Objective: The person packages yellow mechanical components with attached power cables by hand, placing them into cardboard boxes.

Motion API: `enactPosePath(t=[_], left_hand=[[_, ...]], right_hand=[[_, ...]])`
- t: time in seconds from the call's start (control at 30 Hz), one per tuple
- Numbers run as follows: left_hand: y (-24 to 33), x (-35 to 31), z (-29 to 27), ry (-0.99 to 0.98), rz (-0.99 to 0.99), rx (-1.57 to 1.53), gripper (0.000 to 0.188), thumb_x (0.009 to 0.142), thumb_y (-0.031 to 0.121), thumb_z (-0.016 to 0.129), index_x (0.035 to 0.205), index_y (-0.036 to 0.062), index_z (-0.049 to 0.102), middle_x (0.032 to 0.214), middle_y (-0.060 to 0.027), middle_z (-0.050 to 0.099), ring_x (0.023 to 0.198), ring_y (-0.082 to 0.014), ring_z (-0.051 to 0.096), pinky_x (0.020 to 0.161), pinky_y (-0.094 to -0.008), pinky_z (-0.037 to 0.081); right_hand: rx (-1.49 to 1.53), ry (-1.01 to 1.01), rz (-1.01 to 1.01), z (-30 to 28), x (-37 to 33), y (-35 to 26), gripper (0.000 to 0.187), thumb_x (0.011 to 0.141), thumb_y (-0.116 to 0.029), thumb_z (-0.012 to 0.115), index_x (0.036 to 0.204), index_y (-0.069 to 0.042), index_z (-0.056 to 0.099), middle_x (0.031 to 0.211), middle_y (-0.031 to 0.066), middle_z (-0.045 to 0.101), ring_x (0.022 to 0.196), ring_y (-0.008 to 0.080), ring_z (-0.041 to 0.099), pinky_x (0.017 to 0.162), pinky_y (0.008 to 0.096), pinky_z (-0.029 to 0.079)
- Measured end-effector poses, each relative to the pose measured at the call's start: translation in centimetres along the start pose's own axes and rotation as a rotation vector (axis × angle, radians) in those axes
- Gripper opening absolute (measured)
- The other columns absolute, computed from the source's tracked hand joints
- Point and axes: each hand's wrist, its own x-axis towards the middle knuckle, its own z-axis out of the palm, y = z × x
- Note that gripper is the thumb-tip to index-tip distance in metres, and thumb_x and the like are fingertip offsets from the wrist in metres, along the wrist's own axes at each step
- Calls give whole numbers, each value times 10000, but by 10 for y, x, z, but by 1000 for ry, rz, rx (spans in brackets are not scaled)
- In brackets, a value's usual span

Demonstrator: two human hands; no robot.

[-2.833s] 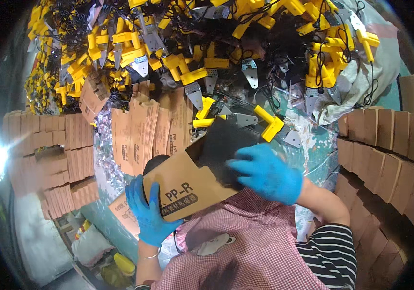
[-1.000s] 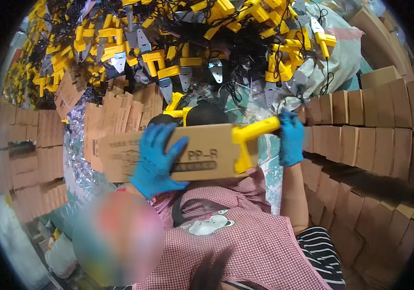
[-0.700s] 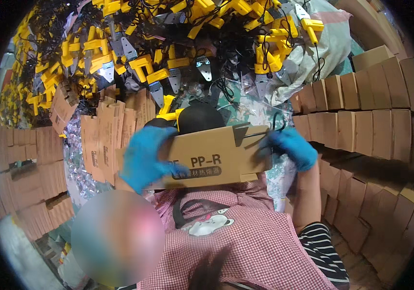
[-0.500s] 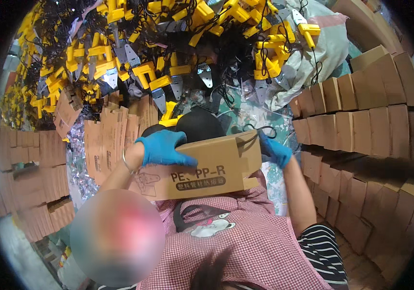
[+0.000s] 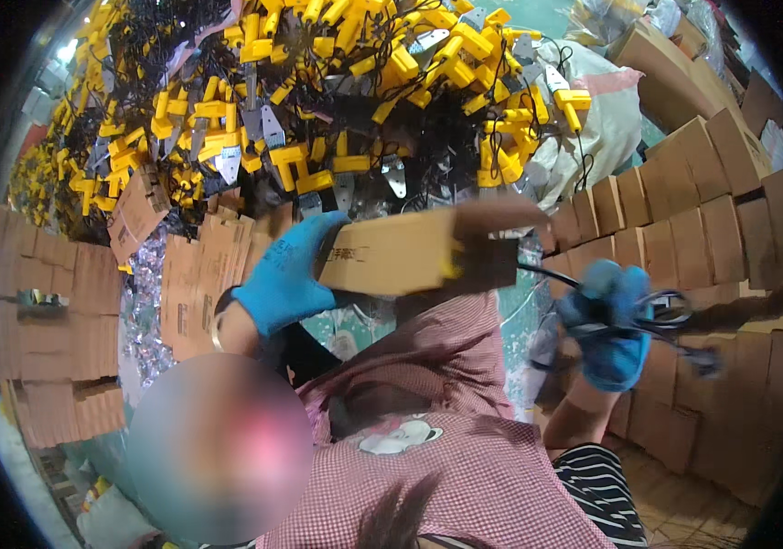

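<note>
Heap of yellow-handled tools (image 5: 318, 101), with metal plates and black cords: across the far side, unaltered.

Box rows (image 5: 687, 242), brown: tiered along the right.

Box stack (image 5: 44, 320), brown: at the far left.

White sack (image 5: 597, 137): beside the heap's right end.

Folded cartons (image 5: 192, 293): propped just left of the left hand.

Carton (image 5: 391, 252), brown, one: held above the lap, between the hands. Newly turned; a narrow side faces up where the broad printed face showed a moment ago. Mouth points right, flap out.

Left hand (image 5: 291, 274), blue glove: fingers bent part-way and clasped about the carton's left end, steadying it.

Right hand (image 5: 611, 329), blue glove: has swung from the mouth to well apart on the right; fingers curled around bunched cord.

Black cord (image 5: 547, 272): runs from the mouth to the right hand, loops spilling beyond it. Yellow patch (image 5: 451, 263) at the mouth: motion blur allows only a fair guess that it is the tool's handle. Judged meaning: the tool's body is mostly boxed, its cord remaining outside.
</note>
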Motion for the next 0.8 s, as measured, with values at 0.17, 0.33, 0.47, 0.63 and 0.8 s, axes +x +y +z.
enactPosePath(t=[0.17,0.33,0.47,0.63,0.8], left_hand=[[-53,-46,61,68,-211,-337,928,661,261,929,1428,20,466,1340,-153,608,1260,-228,570,1079,-358,439],[-65,-86,86,244,-92,-188,923,706,369,895,1437,26,448,1391,-209,539,1278,-350,554,1086,-418,443],[-2,-80,54,682,99,-5,689,764,394,829,1340,104,589,1339,-151,569,1211,-322,559,957,-435,505],[30,-70,25,450,713,310,364,698,152,749,1062,159,731,1138,-3,664,994,-213,612,858,-344,476],[34,-43,10,314,426,327,197,779,164,687,973,130,674,1019,-54,646,880,-253,613,760,-417,465]], right_hand=[[-225,-155,252,59,18,53,203,921,-40,685,1116,-52,632,1412,212,540,1229,301,602,1040,406,494],[-1261,-622,-214,92,54,86,285,821,-139,744,1093,-96,668,1109,104,642,1040,286,628,909,413,493],[-1593,-638,-204,105,52,108,195,734,-146,702,926,-136,672,931,60,599,914,271,571,784,414,446],[-1749,-674,-250,105,40,107,217,684,-158,712,896,-127,676,908,69,596,957,290,557,808,413,441],[-1297,-413,81,105,24,90,516,710,-177,768,1199,-67,643,1161,142,617,1138,322,561,972,422,454]])
